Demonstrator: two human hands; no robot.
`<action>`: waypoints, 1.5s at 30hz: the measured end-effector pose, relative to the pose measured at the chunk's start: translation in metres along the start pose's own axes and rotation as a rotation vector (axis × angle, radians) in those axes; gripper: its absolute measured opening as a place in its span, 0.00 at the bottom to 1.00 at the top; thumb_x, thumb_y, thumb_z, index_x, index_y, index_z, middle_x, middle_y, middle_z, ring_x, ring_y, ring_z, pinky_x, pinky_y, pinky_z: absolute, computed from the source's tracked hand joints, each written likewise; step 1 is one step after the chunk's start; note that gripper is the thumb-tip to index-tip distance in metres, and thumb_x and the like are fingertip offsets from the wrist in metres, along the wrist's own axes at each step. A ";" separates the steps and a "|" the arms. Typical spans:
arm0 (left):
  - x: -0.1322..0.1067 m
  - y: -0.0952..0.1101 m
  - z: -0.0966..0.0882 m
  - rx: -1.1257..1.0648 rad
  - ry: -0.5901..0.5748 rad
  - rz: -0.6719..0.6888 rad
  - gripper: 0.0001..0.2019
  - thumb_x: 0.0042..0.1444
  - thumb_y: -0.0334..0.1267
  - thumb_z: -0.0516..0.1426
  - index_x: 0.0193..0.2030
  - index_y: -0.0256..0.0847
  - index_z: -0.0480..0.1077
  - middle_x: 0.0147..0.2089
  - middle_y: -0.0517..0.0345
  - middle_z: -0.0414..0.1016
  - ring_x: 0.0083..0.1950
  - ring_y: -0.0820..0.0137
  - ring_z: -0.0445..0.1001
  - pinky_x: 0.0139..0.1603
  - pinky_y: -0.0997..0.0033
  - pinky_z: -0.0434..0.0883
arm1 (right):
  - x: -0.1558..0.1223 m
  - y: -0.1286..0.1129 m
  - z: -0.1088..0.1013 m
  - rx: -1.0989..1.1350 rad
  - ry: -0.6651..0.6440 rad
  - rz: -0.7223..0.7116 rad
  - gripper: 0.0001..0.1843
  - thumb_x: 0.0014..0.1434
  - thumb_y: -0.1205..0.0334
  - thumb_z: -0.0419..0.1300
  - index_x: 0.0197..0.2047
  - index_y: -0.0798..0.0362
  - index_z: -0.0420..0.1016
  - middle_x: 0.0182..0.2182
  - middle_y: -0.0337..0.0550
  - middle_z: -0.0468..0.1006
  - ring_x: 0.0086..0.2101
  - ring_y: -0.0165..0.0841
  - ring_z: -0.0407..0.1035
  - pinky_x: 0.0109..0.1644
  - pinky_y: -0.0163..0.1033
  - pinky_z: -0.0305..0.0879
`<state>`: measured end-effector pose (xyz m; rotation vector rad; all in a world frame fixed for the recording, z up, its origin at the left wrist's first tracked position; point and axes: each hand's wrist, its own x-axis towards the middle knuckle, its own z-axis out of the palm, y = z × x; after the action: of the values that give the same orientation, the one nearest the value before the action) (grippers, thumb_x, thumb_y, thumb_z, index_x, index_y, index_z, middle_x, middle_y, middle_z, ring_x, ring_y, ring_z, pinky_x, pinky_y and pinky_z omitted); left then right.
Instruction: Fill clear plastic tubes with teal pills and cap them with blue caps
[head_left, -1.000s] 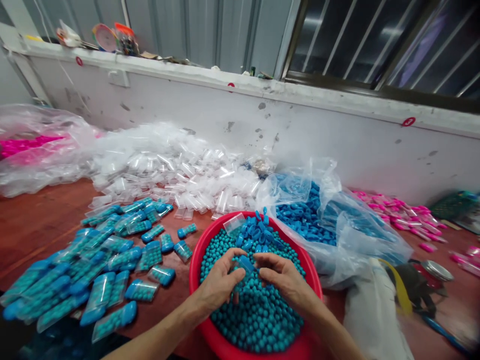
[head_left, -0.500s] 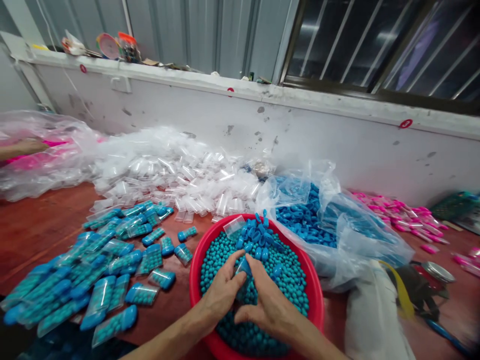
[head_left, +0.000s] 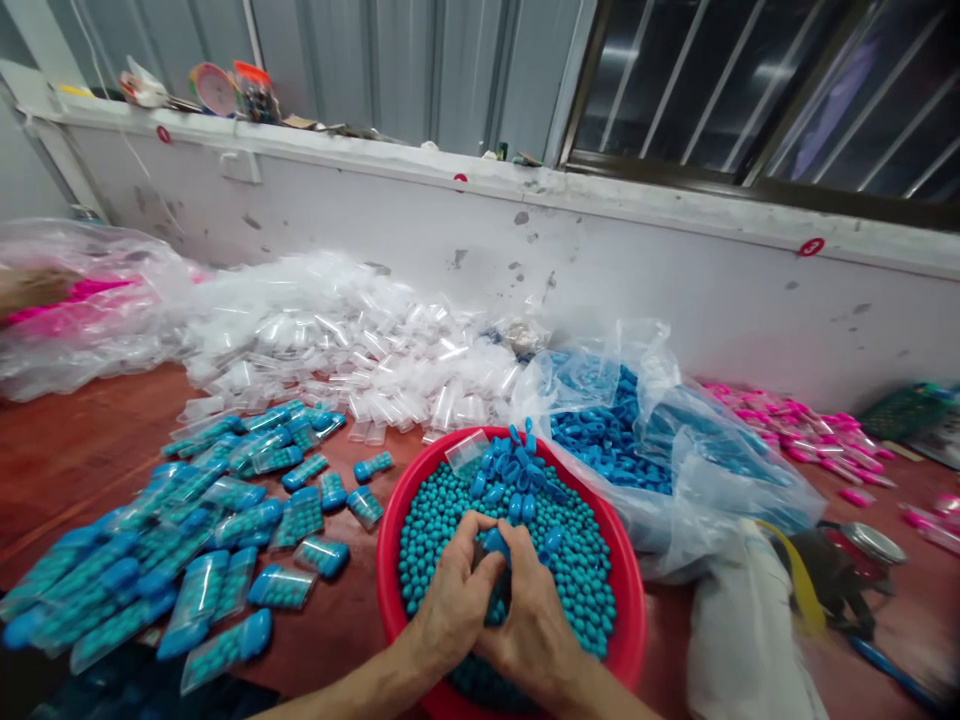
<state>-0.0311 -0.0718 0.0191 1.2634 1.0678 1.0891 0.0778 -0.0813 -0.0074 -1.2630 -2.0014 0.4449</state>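
Above a red basin (head_left: 636, 610) of teal beads (head_left: 431, 525), my left hand (head_left: 454, 595) and my right hand (head_left: 531, 610) come together, fingertips pressed round a blue cap (head_left: 495, 542). The cap seems to sit on a small clear container of beads, mostly hidden by my fingers. Both hands are closed on it. Loose blue caps (head_left: 516, 466) lie in a heap on the beads at the basin's far side, beside a clear plastic container (head_left: 466, 453). Left of the basin, many filled, blue-capped containers (head_left: 300, 518) lie on the red table (head_left: 97, 430).
Clear containers (head_left: 360, 340) are piled against the wall. Behind the basin to the right is a plastic bag (head_left: 690, 500) of blue caps. Pink pieces (head_left: 802, 425), a white cloth-like bundle (head_left: 742, 640) and a lidded jar (head_left: 874, 545) lie right. Another person's hand (head_left: 30, 288) is at far left.
My hands have drawn closer together, the right fingers and thumb closing in around the capped container. At far left, the other person's hand has shifted slightly.
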 end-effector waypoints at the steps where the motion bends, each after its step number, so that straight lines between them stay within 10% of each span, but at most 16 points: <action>1: 0.000 -0.001 -0.001 0.009 -0.006 0.010 0.06 0.52 0.33 0.49 0.38 0.40 0.60 0.30 0.63 0.65 0.32 0.73 0.65 0.35 0.75 0.62 | 0.000 0.000 0.001 0.012 0.002 0.001 0.41 0.40 0.61 0.62 0.55 0.59 0.49 0.48 0.58 0.63 0.46 0.47 0.64 0.47 0.47 0.64; 11: 0.005 0.001 -0.034 -0.079 -0.126 -0.086 0.14 0.51 0.43 0.52 0.43 0.40 0.58 0.30 0.64 0.65 0.29 0.74 0.65 0.30 0.76 0.63 | 0.016 -0.005 -0.013 0.290 -0.304 0.164 0.60 0.38 0.60 0.69 0.64 0.51 0.31 0.57 0.51 0.55 0.48 0.40 0.62 0.50 0.44 0.62; 14: 0.002 0.006 -0.067 -0.011 -0.116 -0.111 0.16 0.52 0.47 0.51 0.45 0.42 0.57 0.30 0.64 0.66 0.28 0.74 0.66 0.28 0.77 0.64 | 0.015 0.003 -0.021 0.316 -0.319 0.186 0.50 0.47 0.64 0.63 0.64 0.46 0.34 0.53 0.47 0.60 0.37 0.33 0.67 0.44 0.41 0.65; 21: 0.000 0.008 -0.149 0.971 0.386 -0.068 0.21 0.54 0.42 0.46 0.54 0.38 0.56 0.45 0.50 0.69 0.46 0.59 0.68 0.47 0.60 0.63 | 0.018 0.019 -0.032 0.112 -0.381 0.078 0.30 0.54 0.67 0.54 0.60 0.49 0.53 0.50 0.45 0.65 0.36 0.32 0.67 0.46 0.38 0.63; 27: 0.036 0.012 -0.106 1.217 0.263 0.175 0.15 0.57 0.37 0.43 0.45 0.41 0.66 0.41 0.53 0.72 0.43 0.66 0.69 0.45 0.68 0.63 | 0.034 0.028 -0.028 -0.106 -0.408 0.009 0.20 0.57 0.63 0.51 0.53 0.54 0.64 0.45 0.47 0.71 0.46 0.37 0.65 0.50 0.40 0.60; 35: 0.100 -0.016 -0.042 1.213 0.094 0.125 0.17 0.52 0.34 0.52 0.50 0.40 0.64 0.52 0.47 0.63 0.56 0.58 0.58 0.55 0.59 0.54 | 0.027 0.032 -0.030 -0.159 -0.426 0.029 0.18 0.57 0.61 0.52 0.50 0.55 0.68 0.43 0.47 0.74 0.44 0.37 0.68 0.49 0.39 0.61; 45: 0.066 0.021 -0.066 1.038 -0.327 -0.014 0.06 0.43 0.33 0.54 0.30 0.40 0.69 0.28 0.56 0.70 0.33 0.64 0.69 0.35 0.70 0.62 | 0.028 0.055 -0.070 -0.153 -0.371 0.148 0.18 0.57 0.60 0.52 0.50 0.52 0.68 0.43 0.45 0.75 0.43 0.36 0.68 0.47 0.39 0.61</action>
<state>-0.0853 0.0051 0.0384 2.1341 1.4238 0.2256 0.1561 -0.0372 0.0169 -1.5187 -2.2922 0.6477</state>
